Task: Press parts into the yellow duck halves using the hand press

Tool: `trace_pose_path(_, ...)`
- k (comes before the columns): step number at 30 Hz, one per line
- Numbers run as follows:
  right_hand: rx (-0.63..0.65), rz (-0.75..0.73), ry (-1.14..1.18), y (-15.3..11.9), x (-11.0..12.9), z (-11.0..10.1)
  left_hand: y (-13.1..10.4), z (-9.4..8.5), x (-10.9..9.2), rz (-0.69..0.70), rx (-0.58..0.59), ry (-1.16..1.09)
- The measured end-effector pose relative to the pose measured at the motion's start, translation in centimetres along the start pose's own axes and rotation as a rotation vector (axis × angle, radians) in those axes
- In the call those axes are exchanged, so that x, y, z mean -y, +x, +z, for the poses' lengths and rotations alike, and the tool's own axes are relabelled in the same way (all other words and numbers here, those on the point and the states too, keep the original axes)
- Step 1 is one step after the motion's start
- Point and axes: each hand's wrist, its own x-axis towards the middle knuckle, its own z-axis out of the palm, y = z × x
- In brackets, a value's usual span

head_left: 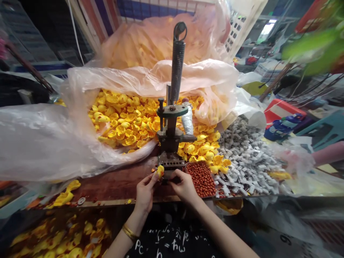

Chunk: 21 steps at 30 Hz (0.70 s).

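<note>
My left hand (146,188) pinches a small yellow plastic piece (160,171) between thumb and fingertips, just in front of a hand press's base. My right hand (185,187) is close beside it, thumb and fingers drawn together at the front of the press; whatever they hold is hidden. The metal press (170,139) stands upright on the table, with a coiled spring (177,71) on top and a foil-wrapped handle (187,120). Right of my right hand, small red-brown beads (201,179) fill a shallow tray.
Behind the press, yellow plastic shells (120,122) spill from a large clear bag (150,75). Grey-white plastic parts (242,157) are heaped at the right. The brown table (107,188) has loose yellow pieces (66,193) at left. More yellow shells (61,236) lie below its front edge.
</note>
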Motion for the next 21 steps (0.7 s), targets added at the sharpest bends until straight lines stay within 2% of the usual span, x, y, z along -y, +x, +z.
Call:
trace_pose_path(2, -0.021, 0.0, 0.07, -0.1, 0.4, 1.3, -0.3, 0.5, -0.1, -0.003, -0.002, -0.024)
trace_pose_path(5, -0.041, -0.018, 0.073, -0.1, 0.7, 2.0, -0.7, 1.0, -0.3, -0.011, 0.012, -0.048)
trace_pose_path(11, -0.1, -0.062, 0.024, -0.2, 0.8, 1.7, -1.0, 1.0, -0.7, -0.031, 0.022, -0.091)
trace_pose_path(17, -0.011, 0.014, 0.137, 0.1, 0.4, 1.4, -1.0, 0.9, -0.9, -0.069, 0.066, -0.082)
trace_pose_path(21, 0.001, 0.082, 0.164, 0.3, 0.5, 1.2, -1.2, 0.7, -0.9, -0.092, 0.084, -0.069)
